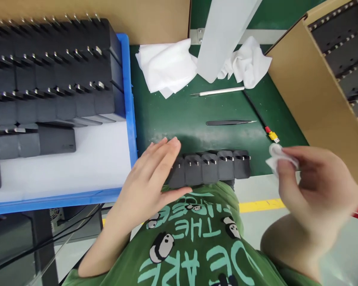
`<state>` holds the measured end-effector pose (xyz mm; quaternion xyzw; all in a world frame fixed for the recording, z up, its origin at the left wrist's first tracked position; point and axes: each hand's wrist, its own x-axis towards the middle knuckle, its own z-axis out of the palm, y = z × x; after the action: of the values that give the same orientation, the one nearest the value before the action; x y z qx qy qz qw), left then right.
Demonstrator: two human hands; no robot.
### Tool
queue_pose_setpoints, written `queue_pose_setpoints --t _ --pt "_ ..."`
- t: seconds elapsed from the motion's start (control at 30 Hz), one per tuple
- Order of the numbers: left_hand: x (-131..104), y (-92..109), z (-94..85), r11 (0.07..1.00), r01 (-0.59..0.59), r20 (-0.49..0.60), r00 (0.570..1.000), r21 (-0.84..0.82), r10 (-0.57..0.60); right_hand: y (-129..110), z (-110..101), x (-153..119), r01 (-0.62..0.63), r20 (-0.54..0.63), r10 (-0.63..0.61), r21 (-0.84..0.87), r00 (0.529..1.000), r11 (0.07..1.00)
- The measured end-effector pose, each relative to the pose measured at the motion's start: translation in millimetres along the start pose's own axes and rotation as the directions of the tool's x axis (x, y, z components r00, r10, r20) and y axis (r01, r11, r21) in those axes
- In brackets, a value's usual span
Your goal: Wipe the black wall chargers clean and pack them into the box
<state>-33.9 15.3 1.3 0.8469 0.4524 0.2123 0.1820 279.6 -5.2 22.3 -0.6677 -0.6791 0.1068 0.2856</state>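
A row of several black power adapters (pixel 209 167) stands along the near edge of the green table, metal prongs showing on top. My left hand (pixel 149 172) lies at the left end of this row, fingers stretched and thumb apart, against the end adapter, which it partly hides. Off to the right of the row, my right hand (pixel 313 186) is raised and somewhat blurred. Between its thumb and index finger it pinches a small white cloth (pixel 276 157). Beyond the row lie black tweezers (pixel 231 122) and a thin pen-like tool with a fine tip (pixel 220 91).
At left, a blue tray (pixel 130 115) holds rows of black adapters. White cloths (pixel 167 65) and a crumpled cloth (pixel 248 63) lie at the back, beside a pale upright panel (pixel 223 35). A cable with a yellow plug (pixel 273 136) lies near the cardboard box (pixel 319 91) of adapters.
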Motion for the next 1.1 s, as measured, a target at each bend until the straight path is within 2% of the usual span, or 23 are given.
queue_pose_setpoints --t 0.03,0.1,0.2,0.23,0.3,0.37,0.4,0.5,0.67,0.8,0.87,0.9,0.93,0.97,1.0,1.03,1.07,1.1 --pt "4 2 0.5 0.999 -0.035 0.002 0.999 0.041 0.035 12 0 6 0.006 -0.014 -0.007 -0.063 1.0 0.998" --pt "12 9 2.8 0.988 -0.092 0.037 0.995 0.122 0.088 22 2 16 0.081 0.039 -0.077 -0.112 0.996 0.99" --pt "26 19 8.6 0.962 -0.139 0.09 0.989 0.235 0.121 10 4 26 0.283 0.074 -0.282 0.003 0.956 0.959" --pt "29 22 10.6 0.954 -0.145 0.1 0.987 0.262 0.123 2 5 27 0.353 0.093 -0.356 0.053 0.93 0.934" --pt "34 24 13.7 0.942 -0.148 0.11 0.987 0.301 0.119 -12 12 28 0.461 0.227 -0.477 0.123 0.849 0.879" --pt "35 25 15.1 0.931 -0.142 0.126 0.987 0.337 0.105 -20 22 30 0.537 0.38 -0.534 0.108 0.755 0.837" --pt "35 25 15.3 0.926 -0.135 0.136 0.986 0.353 0.092 -22 28 32 0.567 0.424 -0.543 0.08 0.725 0.82" --pt "34 25 16.1 0.948 -0.065 0.15 0.988 0.312 0.018 -21 44 39 0.608 0.472 -0.551 0.039 0.688 0.793" --pt "36 25 19.2 0.993 0.048 0.118 0.991 0.104 -0.06 -21 54 46 0.584 0.439 -0.572 0.124 0.693 0.802" --pt "40 23 7.2 0.996 0.088 0.057 0.995 -0.023 -0.087 -25 42 53 0.57 0.395 -0.584 0.167 0.709 0.805" --pt "40 23 -6.6 0.955 0.163 -0.027 0.984 -0.249 -0.176 -26 29 59 0.485 0.34 -0.558 0.28 0.757 0.829" --pt "40 23 -14.2 0.883 0.202 -0.077 0.963 -0.424 -0.258 -27 23 61 0.389 0.289 -0.512 0.39 0.809 0.834" --pt "40 24 -21.5 0.768 0.219 -0.111 0.93 -0.602 -0.352 -28 17 63 0.252 0.236 -0.428 0.533 0.872 0.807" --pt "39 27 -28.0 0.632 0.21 -0.121 0.891 -0.746 -0.439 -30 13 63 0.085 0.207 -0.308 0.688 0.928 0.72" --pt "38 30 -33.4 0.517 0.188 -0.116 0.859 -0.835 -0.499 -33 10 62 -0.09 0.225 -0.175 0.82 0.958 0.566" --pt "38 35 -37.5 0.425 0.17 -0.095 0.84 -0.889 -0.535 -38 8 59 -0.246 0.287 -0.062 0.897 0.956 0.368" --pt "38 40 -40.4 0.344 0.163 -0.058 0.833 -0.925 -0.55 -45 8 56 -0.375 0.379 0.004 0.914 0.925 0.154" --pt "38 46 -42.3 0.204 0.154 0.011 0.824 -0.967 -0.567 -52 9 52 -0.473 0.474 0.024 0.88 0.88 -0.038"
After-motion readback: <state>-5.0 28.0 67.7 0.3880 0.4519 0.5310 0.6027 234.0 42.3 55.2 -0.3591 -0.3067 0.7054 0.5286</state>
